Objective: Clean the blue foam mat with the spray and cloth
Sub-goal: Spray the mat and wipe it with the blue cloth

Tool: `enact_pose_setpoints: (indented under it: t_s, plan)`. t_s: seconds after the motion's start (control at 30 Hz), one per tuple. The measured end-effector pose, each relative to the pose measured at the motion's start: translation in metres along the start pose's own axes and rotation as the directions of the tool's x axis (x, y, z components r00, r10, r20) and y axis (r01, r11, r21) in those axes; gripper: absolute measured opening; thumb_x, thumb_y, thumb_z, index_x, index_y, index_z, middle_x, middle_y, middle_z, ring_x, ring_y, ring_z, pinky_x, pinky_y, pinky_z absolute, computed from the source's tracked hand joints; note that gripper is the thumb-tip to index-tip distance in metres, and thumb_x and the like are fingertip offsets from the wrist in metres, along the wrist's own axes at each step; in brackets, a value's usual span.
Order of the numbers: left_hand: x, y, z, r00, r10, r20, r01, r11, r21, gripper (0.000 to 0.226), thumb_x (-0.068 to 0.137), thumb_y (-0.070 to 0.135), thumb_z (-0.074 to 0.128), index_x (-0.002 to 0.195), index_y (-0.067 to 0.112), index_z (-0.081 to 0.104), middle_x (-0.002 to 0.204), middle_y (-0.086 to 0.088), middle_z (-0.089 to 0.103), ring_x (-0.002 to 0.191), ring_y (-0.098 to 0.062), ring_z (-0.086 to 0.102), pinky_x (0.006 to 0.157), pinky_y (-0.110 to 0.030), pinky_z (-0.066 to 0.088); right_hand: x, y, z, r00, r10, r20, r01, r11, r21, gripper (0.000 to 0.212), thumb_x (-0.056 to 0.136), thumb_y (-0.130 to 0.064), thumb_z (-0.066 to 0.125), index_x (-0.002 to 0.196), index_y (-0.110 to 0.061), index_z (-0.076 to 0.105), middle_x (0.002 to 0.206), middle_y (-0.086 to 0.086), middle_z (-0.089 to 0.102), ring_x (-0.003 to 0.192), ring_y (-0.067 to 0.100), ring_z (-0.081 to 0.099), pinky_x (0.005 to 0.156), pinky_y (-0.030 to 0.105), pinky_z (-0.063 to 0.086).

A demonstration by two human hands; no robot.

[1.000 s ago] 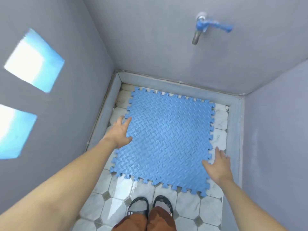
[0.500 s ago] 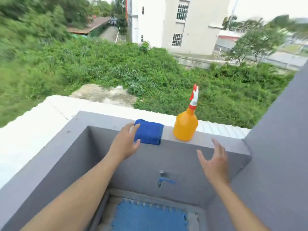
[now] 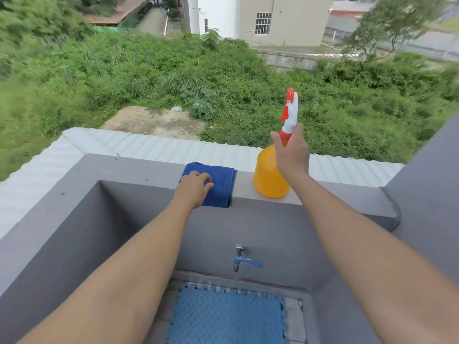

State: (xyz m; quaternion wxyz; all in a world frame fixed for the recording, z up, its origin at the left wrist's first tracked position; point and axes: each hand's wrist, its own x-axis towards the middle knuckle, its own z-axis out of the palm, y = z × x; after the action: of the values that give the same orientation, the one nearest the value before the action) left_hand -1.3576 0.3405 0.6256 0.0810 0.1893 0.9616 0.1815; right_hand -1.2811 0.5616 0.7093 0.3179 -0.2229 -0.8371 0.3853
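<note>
The blue foam mat [image 3: 226,316] lies on the tiled floor at the bottom of the view, between grey walls. A folded blue cloth [image 3: 221,184] rests on top of the grey wall ledge [image 3: 139,167]. My left hand [image 3: 193,188] lies on the cloth's near left part, fingers curled onto it. An orange spray bottle [image 3: 267,177] with a red and white nozzle stands on the ledge to the right of the cloth. My right hand [image 3: 291,155] wraps around the bottle's neck below the nozzle.
A tap with a blue handle [image 3: 242,261] sticks out of the grey wall above the mat. A taller grey wall [image 3: 427,194] rises at the right. Beyond the ledge are a white corrugated roof [image 3: 149,145], green bushes and buildings.
Both hands left the mat and rose to the ledge as my head lifted. The left hand reached the cloth and the right hand closed around the spray bottle's neck.
</note>
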Motion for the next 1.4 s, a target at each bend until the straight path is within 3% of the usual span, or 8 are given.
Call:
enact_pose_setpoints:
  t_s: [0.33,0.53,0.73,0.87,1.03,1.13,1.27,1.4]
  plan:
    - [0.045,0.006,-0.009,0.887,-0.453,-0.089,0.431,0.881,-0.195,0.075,0.080,0.033,0.074,0.134,0.006,0.031,0.131,-0.021,0.045,0.116,-0.037,0.048,0.094,-0.045,0.041,0.005,0.012,0.031,0.962,-0.091,-0.257,0.076,0.995,-0.067,0.033,0.098,-0.028,0.049,0.119,-0.002,0.044,0.090,0.010,0.055,0.075,0.029,0.052,0.058,0.035,0.040]
    - [0.054,0.005,-0.019,0.906,-0.411,0.106,0.413,0.911,-0.006,0.067,0.087,0.046,0.063,0.132,0.000,0.043,0.131,-0.015,0.053,0.121,-0.032,0.050,0.092,-0.035,0.041,0.002,0.015,0.035,0.941,-0.098,-0.325,0.063,0.991,-0.117,0.036,0.098,-0.031,0.048,0.121,-0.004,0.046,0.094,0.011,0.061,0.080,0.030,0.058,0.059,0.033,0.037]
    - [0.026,0.003,0.004,0.957,-0.284,-0.050,0.273,0.948,-0.164,0.038,0.095,0.031,0.051,0.120,0.002,0.050,0.119,-0.017,0.057,0.111,-0.036,0.053,0.089,-0.039,0.044,-0.008,0.016,0.032,0.925,-0.138,-0.355,0.110,0.989,-0.098,0.035,0.097,-0.029,0.051,0.122,-0.005,0.047,0.100,0.009,0.062,0.085,0.027,0.059,0.062,0.034,0.041]
    - [-0.033,0.000,0.018,0.918,-0.366,-0.149,0.167,0.701,-0.693,0.014,0.089,0.014,0.049,0.101,0.016,0.054,0.093,-0.004,0.060,0.090,-0.028,0.059,0.082,-0.042,0.052,-0.028,0.001,0.020,0.949,-0.117,-0.291,0.123,0.992,0.003,0.034,0.096,-0.026,0.053,0.120,-0.003,0.048,0.092,0.002,0.052,0.084,0.024,0.050,0.065,0.030,0.033]
    - [-0.116,-0.010,0.037,0.854,-0.501,0.141,0.289,0.230,-0.929,0.022,0.083,0.005,0.055,0.102,0.017,0.054,0.086,0.000,0.062,0.078,-0.019,0.060,0.065,-0.031,0.050,-0.066,-0.018,-0.023,0.985,0.081,-0.153,-0.070,0.995,0.077,0.021,0.086,-0.038,0.063,0.088,-0.018,0.057,0.072,-0.004,0.055,0.068,0.019,0.051,0.065,0.035,0.036]
    - [-0.155,-0.044,0.063,0.810,-0.546,0.215,0.379,0.208,-0.901,0.027,0.082,0.000,0.051,0.106,0.012,0.052,0.082,-0.006,0.059,0.082,-0.028,0.059,0.076,-0.037,0.049,-0.118,-0.010,-0.038,0.987,0.039,-0.155,-0.025,0.996,0.089,0.042,0.080,-0.043,0.057,0.087,-0.003,0.066,0.078,0.015,0.066,0.078,0.027,0.062,0.074,0.035,0.047]
    - [-0.204,-0.101,0.121,0.761,-0.532,0.371,0.519,0.155,-0.841,0.015,0.087,-0.004,0.045,0.097,0.007,0.049,0.089,-0.010,0.056,0.089,-0.029,0.058,0.080,-0.040,0.049,-0.208,0.045,-0.025,0.990,0.011,-0.140,0.039,0.937,0.346,0.028,0.078,-0.019,0.063,0.103,-0.013,0.053,0.091,-0.010,0.061,0.081,0.010,0.062,0.074,0.044,0.055]
    - [-0.242,-0.151,0.181,0.733,-0.507,0.454,0.590,0.143,-0.795,0.021,0.095,0.001,0.040,0.080,0.016,0.038,0.093,-0.008,0.052,0.086,-0.017,0.046,0.074,-0.026,0.037,-0.310,0.106,0.010,0.959,0.182,0.216,-0.258,0.873,0.413,0.068,0.085,0.004,0.059,0.140,-0.031,0.041,0.131,-0.011,0.058,0.085,0.001,0.065,0.051,0.028,0.055]
